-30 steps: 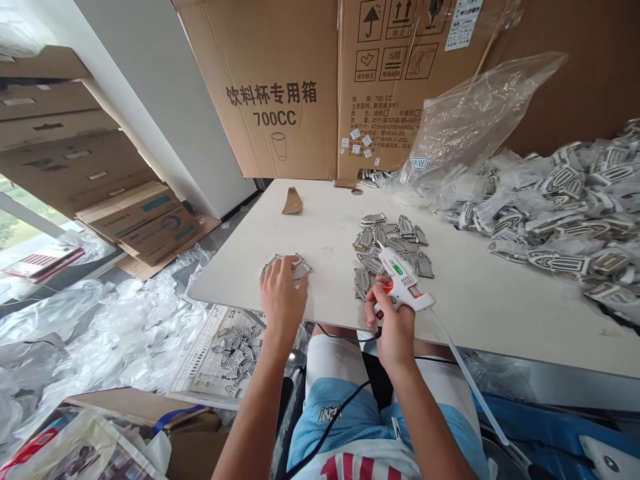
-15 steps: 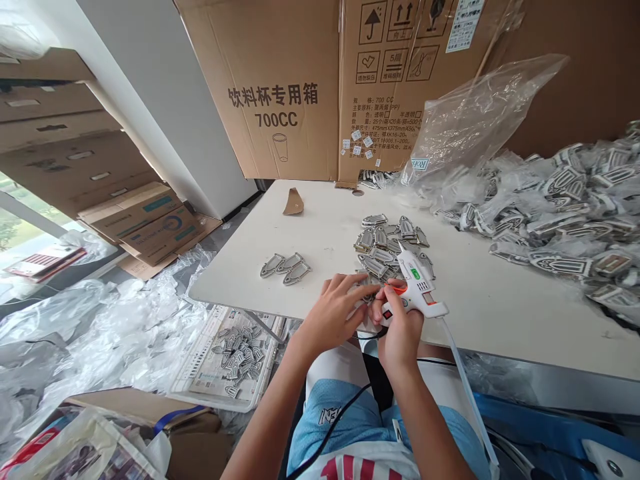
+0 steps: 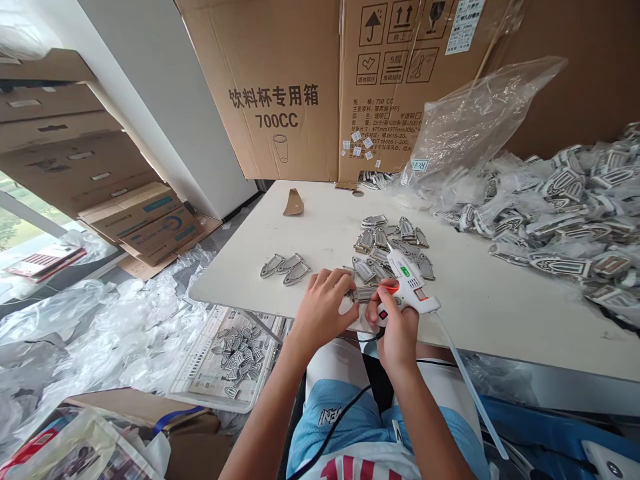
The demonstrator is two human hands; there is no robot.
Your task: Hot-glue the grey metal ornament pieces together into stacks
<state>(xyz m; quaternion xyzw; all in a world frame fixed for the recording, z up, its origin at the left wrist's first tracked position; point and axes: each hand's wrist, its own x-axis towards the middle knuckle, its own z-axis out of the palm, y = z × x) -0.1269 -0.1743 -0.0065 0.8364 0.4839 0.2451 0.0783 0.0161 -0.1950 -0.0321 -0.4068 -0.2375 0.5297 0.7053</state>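
My right hand (image 3: 401, 327) is wrapped round the handle of a white and orange hot glue gun (image 3: 411, 283). Its nozzle points away from me, up and to the left, over a heap of small silver metal buckles (image 3: 380, 243). A long translucent glue stick (image 3: 473, 383) trails from the gun's rear end. At the near table edge, the thumb and curled fingers of my left hand (image 3: 320, 307) close on the left end of one metal buckle (image 3: 365, 293); the fingers partly hide that end. A few more buckles (image 3: 286, 267) lie apart to the left.
A large cardboard box (image 3: 285, 60) stands behind the white table (image 3: 240, 253). Plastic-wrapped metal pieces (image 3: 560, 213) are piled at the right. Below left, a white tray (image 3: 183, 377) holds several buckles. A black cable (image 3: 345, 413) crosses my lap; plastic film (image 3: 100, 333) covers the floor.
My left hand has shifted slightly left and its fingers have curled in, uncovering the buckle. The glue gun has moved a little left, and the glue stick's tail has swung right.
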